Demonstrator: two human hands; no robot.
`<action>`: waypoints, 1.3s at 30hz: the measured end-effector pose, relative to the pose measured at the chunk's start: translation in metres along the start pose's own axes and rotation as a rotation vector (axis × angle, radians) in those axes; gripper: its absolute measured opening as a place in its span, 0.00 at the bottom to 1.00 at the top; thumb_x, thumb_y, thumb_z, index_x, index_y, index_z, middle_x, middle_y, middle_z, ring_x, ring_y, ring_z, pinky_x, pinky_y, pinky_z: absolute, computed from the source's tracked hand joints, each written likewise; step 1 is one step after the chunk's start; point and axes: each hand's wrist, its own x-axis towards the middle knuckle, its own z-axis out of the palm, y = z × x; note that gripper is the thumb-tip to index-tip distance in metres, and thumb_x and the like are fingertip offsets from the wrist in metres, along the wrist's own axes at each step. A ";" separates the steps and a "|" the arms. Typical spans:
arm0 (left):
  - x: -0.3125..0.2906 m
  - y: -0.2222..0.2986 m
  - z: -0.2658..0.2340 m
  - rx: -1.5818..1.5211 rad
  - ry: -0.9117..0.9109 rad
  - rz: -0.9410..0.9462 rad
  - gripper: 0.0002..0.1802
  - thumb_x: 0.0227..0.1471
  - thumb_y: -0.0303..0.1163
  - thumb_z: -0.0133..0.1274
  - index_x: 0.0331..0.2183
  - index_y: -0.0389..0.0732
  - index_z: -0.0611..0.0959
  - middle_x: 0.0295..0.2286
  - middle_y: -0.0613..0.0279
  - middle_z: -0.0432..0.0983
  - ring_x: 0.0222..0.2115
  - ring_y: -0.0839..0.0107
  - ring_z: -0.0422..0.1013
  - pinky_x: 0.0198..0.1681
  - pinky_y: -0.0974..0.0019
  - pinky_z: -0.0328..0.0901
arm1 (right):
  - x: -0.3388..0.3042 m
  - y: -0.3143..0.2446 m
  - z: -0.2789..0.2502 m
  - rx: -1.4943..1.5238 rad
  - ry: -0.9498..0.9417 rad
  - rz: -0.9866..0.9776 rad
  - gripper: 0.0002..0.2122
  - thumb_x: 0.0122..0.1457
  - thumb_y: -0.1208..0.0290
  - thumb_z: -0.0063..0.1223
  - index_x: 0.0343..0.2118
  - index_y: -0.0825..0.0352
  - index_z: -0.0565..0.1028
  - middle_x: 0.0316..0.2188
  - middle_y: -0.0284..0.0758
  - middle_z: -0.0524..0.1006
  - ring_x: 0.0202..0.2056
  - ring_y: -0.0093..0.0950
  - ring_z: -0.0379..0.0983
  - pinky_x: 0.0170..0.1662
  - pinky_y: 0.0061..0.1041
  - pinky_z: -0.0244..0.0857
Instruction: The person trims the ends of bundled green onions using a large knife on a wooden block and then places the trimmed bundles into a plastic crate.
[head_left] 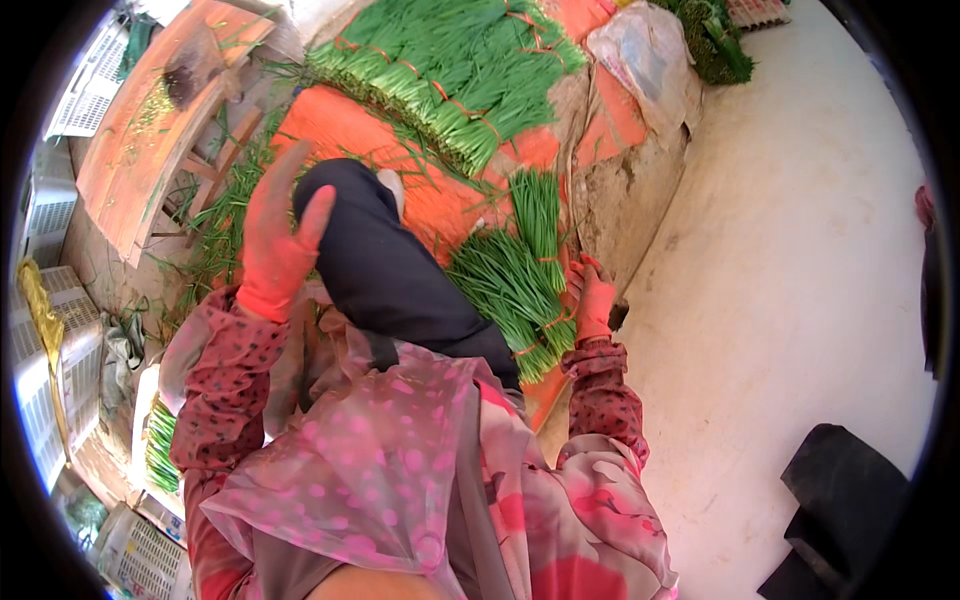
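My left hand (272, 240), in a red glove, is raised beside my dark-trousered knee with its fingers spread and nothing in them. At the right edge of the orange sheet (420, 200), my right hand (593, 298), gloved in red too, has its fingers curled against the lower end of a slim bundle of green chives (538, 210). What those fingers hold, if anything, is hidden. Under and beside that bundle lie more banded chives (500, 290), near my lap. Farther off, a wide row of chive bundles (450, 75) tied with orange bands covers the sheet.
A low wooden bench (150, 130) stands at the far left, loose green leaves (225, 220) strewn beside it. White plastic crates (75, 340) line the left side. A clear plastic bag (640, 60) rests at the back right. Pale floor (760, 250) stretches right, with a black object (840, 500) on it.
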 end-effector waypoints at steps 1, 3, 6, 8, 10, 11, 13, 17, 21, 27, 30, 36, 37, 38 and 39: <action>0.025 0.027 0.040 0.003 -0.029 0.021 0.24 0.58 0.34 0.56 0.54 0.35 0.75 0.51 0.51 0.73 0.52 0.58 0.70 0.57 0.62 0.61 | 0.042 -0.016 -0.021 -0.022 -0.011 0.046 0.17 0.64 0.68 0.45 0.54 0.68 0.70 0.40 0.38 0.80 0.34 0.25 0.79 0.36 0.21 0.73; 0.042 0.033 0.067 -0.047 -0.088 0.052 0.24 0.54 0.33 0.59 0.52 0.35 0.76 0.49 0.49 0.74 0.51 0.54 0.70 0.56 0.58 0.61 | 0.074 -0.008 -0.010 -0.001 -0.064 0.123 0.18 0.64 0.68 0.46 0.55 0.68 0.70 0.40 0.38 0.80 0.34 0.26 0.79 0.36 0.22 0.73; 0.040 0.032 0.068 0.194 -0.175 0.139 0.25 0.51 0.30 0.60 0.51 0.36 0.76 0.47 0.49 0.75 0.49 0.52 0.70 0.57 0.54 0.62 | 0.091 0.029 0.022 0.000 -0.124 0.186 0.18 0.65 0.66 0.46 0.55 0.69 0.70 0.40 0.39 0.80 0.35 0.27 0.79 0.36 0.23 0.74; 0.039 0.033 0.064 0.201 -0.189 0.152 0.25 0.49 0.29 0.60 0.50 0.36 0.77 0.45 0.49 0.76 0.49 0.50 0.71 0.58 0.50 0.61 | 0.111 0.036 0.056 0.004 -0.207 0.218 0.19 0.65 0.64 0.48 0.54 0.69 0.69 0.40 0.40 0.80 0.36 0.29 0.79 0.36 0.25 0.74; 0.044 0.032 0.072 0.223 -0.180 0.163 0.25 0.49 0.29 0.60 0.50 0.36 0.77 0.45 0.50 0.76 0.48 0.51 0.71 0.59 0.48 0.60 | 0.142 0.036 0.092 0.035 -0.309 0.262 0.19 0.64 0.63 0.50 0.54 0.69 0.69 0.40 0.40 0.79 0.36 0.30 0.79 0.37 0.26 0.74; 0.044 0.034 0.071 0.214 -0.187 0.143 0.26 0.48 0.28 0.60 0.50 0.35 0.77 0.45 0.51 0.76 0.49 0.51 0.71 0.60 0.47 0.60 | 0.158 0.039 0.110 0.044 -0.322 0.258 0.20 0.63 0.62 0.52 0.53 0.69 0.69 0.40 0.39 0.79 0.36 0.30 0.79 0.37 0.27 0.74; 0.048 0.037 0.070 0.246 -0.200 0.117 0.26 0.46 0.28 0.61 0.50 0.34 0.77 0.45 0.50 0.76 0.48 0.52 0.71 0.59 0.46 0.60 | 0.188 0.045 0.154 0.060 -0.353 0.256 0.22 0.61 0.59 0.55 0.52 0.69 0.69 0.40 0.39 0.78 0.36 0.31 0.79 0.37 0.27 0.74; 0.055 0.037 0.070 0.270 -0.267 0.035 0.27 0.43 0.24 0.59 0.49 0.33 0.78 0.44 0.49 0.77 0.47 0.50 0.72 0.59 0.44 0.60 | 0.239 0.054 0.228 0.075 -0.273 0.259 0.25 0.56 0.53 0.62 0.50 0.64 0.70 0.38 0.36 0.78 0.39 0.29 0.78 0.37 0.29 0.73; 0.067 0.034 0.070 0.221 -0.301 0.049 0.26 0.42 0.26 0.57 0.47 0.31 0.78 0.43 0.49 0.77 0.47 0.48 0.72 0.58 0.41 0.60 | 0.307 0.069 0.262 0.279 -0.269 -0.101 0.25 0.56 0.52 0.62 0.48 0.67 0.73 0.38 0.38 0.79 0.37 0.31 0.77 0.38 0.34 0.73; 0.058 0.026 0.063 0.261 -0.306 -0.017 0.24 0.39 0.30 0.57 0.42 0.31 0.81 0.40 0.51 0.79 0.44 0.51 0.74 0.58 0.44 0.60 | 0.322 0.038 0.290 0.228 -0.163 0.227 0.25 0.55 0.64 0.62 0.53 0.73 0.70 0.47 0.39 0.77 0.38 0.33 0.77 0.42 0.34 0.73; 0.056 0.024 0.061 0.251 -0.305 -0.041 0.24 0.39 0.30 0.57 0.42 0.31 0.81 0.40 0.51 0.79 0.44 0.52 0.74 0.58 0.44 0.60 | 0.298 0.020 0.292 0.274 -0.203 0.239 0.25 0.55 0.66 0.61 0.53 0.72 0.71 0.47 0.38 0.77 0.39 0.33 0.76 0.44 0.34 0.73; 0.054 0.028 0.061 0.238 -0.261 -0.047 0.25 0.41 0.31 0.58 0.44 0.31 0.80 0.40 0.49 0.79 0.45 0.51 0.73 0.58 0.43 0.60 | 0.229 -0.001 0.241 0.550 -0.293 0.186 0.26 0.55 0.74 0.59 0.57 0.71 0.65 0.51 0.38 0.73 0.47 0.33 0.72 0.52 0.32 0.68; 0.053 0.030 0.062 0.214 -0.243 -0.040 0.26 0.41 0.33 0.59 0.44 0.32 0.80 0.40 0.49 0.79 0.45 0.50 0.73 0.58 0.43 0.60 | 0.224 -0.007 0.230 0.571 -0.325 0.167 0.27 0.55 0.75 0.58 0.58 0.70 0.64 0.52 0.38 0.72 0.49 0.33 0.71 0.53 0.32 0.67; 0.050 0.031 0.062 0.204 -0.227 -0.046 0.26 0.42 0.34 0.60 0.45 0.32 0.80 0.41 0.49 0.78 0.45 0.50 0.73 0.58 0.44 0.60 | 0.204 -0.025 0.231 0.518 -0.353 0.082 0.26 0.56 0.73 0.58 0.57 0.70 0.66 0.51 0.37 0.73 0.49 0.33 0.71 0.55 0.32 0.65; 0.047 0.028 0.060 0.196 -0.200 -0.055 0.27 0.43 0.36 0.60 0.46 0.32 0.79 0.41 0.48 0.78 0.45 0.50 0.73 0.58 0.44 0.60 | 0.165 -0.066 0.241 0.464 -0.390 -0.009 0.25 0.56 0.72 0.59 0.56 0.70 0.67 0.51 0.37 0.73 0.50 0.33 0.70 0.56 0.32 0.63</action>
